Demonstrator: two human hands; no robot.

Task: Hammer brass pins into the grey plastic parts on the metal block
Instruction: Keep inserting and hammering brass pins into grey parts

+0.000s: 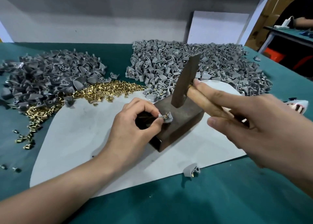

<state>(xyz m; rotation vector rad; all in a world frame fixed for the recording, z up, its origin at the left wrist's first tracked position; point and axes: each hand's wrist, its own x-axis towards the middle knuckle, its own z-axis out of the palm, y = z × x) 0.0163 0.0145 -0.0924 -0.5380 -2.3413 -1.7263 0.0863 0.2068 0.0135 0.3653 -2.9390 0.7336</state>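
Note:
A dark metal block (179, 120) stands on a white sheet in the middle of the table. My left hand (133, 123) pinches a small grey plastic part (166, 118) on the block's top, with a brass pin (166, 114) sticking up out of it. My right hand (250, 123) grips the wooden handle of a hammer (185, 81). The hammer's dark head hangs tilted a little above the block, behind the part. Loose brass pins (101, 89) lie in a long heap to the left.
Two big heaps of grey plastic parts lie behind: one at the left (49, 77), one at the right (194, 66). A single grey part (191, 170) sits at the white sheet's (84, 139) front edge. The table has a green cover (186, 203). Another person's workbench is at far right.

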